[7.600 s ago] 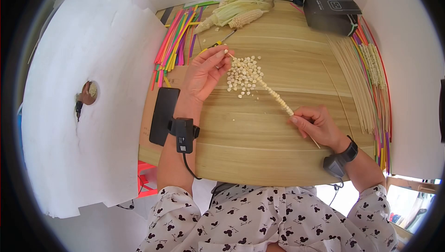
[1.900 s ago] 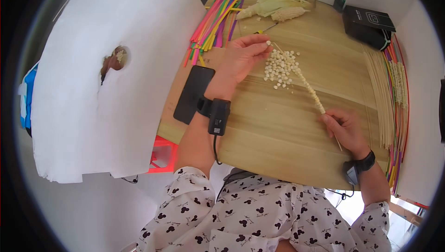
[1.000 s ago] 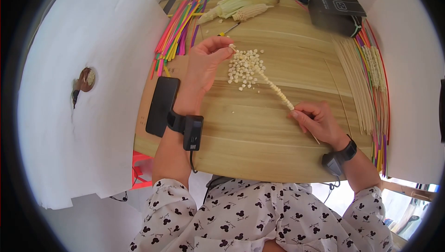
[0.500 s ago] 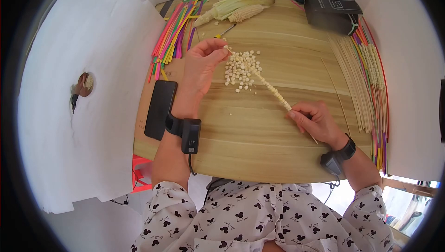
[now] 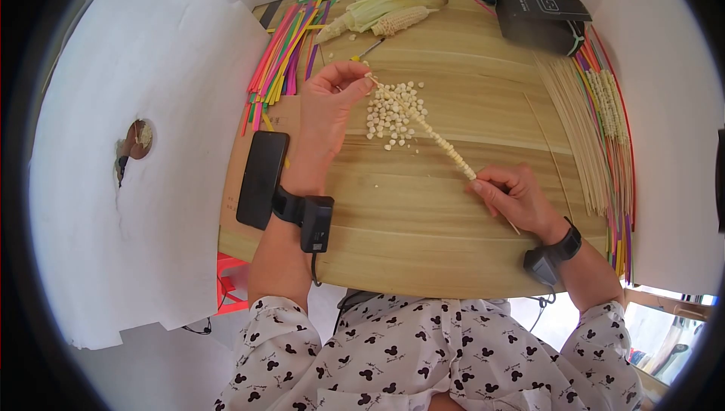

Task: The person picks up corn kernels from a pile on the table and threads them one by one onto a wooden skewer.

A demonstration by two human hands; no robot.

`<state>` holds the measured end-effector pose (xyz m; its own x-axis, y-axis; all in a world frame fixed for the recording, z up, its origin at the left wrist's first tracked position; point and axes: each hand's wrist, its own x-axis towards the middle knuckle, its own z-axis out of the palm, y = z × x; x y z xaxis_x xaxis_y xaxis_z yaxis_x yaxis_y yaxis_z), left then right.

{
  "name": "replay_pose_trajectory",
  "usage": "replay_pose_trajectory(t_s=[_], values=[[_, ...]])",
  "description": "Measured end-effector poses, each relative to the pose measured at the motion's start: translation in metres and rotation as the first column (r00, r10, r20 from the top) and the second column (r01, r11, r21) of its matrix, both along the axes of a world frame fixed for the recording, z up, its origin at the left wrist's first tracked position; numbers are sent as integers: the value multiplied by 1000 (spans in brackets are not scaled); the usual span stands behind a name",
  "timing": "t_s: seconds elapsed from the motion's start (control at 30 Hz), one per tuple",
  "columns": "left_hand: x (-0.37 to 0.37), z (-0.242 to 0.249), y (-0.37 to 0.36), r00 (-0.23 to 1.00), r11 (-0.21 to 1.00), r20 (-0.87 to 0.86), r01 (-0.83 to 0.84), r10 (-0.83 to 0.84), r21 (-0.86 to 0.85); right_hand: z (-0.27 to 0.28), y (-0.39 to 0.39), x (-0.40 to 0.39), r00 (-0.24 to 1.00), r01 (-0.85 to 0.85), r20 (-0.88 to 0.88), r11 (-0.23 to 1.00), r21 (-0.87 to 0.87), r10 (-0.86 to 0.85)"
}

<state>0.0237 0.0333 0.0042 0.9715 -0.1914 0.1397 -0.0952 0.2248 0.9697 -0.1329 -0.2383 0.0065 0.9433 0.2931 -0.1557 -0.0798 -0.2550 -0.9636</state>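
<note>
A thin stick threaded with pale corn kernels (image 5: 444, 144) slants across the middle of the table. My right hand (image 5: 515, 198) pinches its lower end, and the bare tip of the stick pokes out below the fingers. At the upper end, my left hand (image 5: 337, 101) has thumb and forefinger closed on a small pale kernel (image 5: 369, 75) at the stick's tip. Loose corn kernels (image 5: 389, 120) lie in a pile under the upper part of the stick, beside my left hand.
Colourful strips (image 5: 283, 56), a phone (image 5: 262, 179) and cardboard (image 5: 236, 165) lie left. Husks (image 5: 385, 9), a stripped cob (image 5: 404, 21) and a small yellow-handled tool (image 5: 368, 50) are behind. Right are a black box (image 5: 540, 22), bare sticks (image 5: 578, 135) and kernel-covered sticks (image 5: 606, 105).
My left wrist has shifted and turned very slightly. Both hands keep their hold, and the stick stays in nearly the same place.
</note>
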Motion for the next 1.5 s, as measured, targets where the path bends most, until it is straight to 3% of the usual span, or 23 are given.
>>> replay_pose_trajectory(t_s=[0.33, 1.03, 1.37, 1.47, 1.5], values=[[-5, 0, -8, 988, 987, 117, -112, 99, 112, 1, 1, 0, 1000, 9, -8, 1000, 8, -8], [-16, -1, -26, 971, 974, 79, -228, 226, 16, 1, 1, -1, 999, 16, 34, 1000, -21, -16], [-14, -2, -27, 983, 989, 116, -145, 146, -18, 2, 1, -1, 998, 26, 57, 999, -22, -25], [-12, 2, -24, 988, 983, 7, -153, 154, -98, 1, 1, -2, 998, 31, 59, 999, -10, -31], [-10, 2, -19, 988, 984, -118, -113, 97, -138, 2, 1, -2, 998, 30, 51, 1000, -10, -29]])
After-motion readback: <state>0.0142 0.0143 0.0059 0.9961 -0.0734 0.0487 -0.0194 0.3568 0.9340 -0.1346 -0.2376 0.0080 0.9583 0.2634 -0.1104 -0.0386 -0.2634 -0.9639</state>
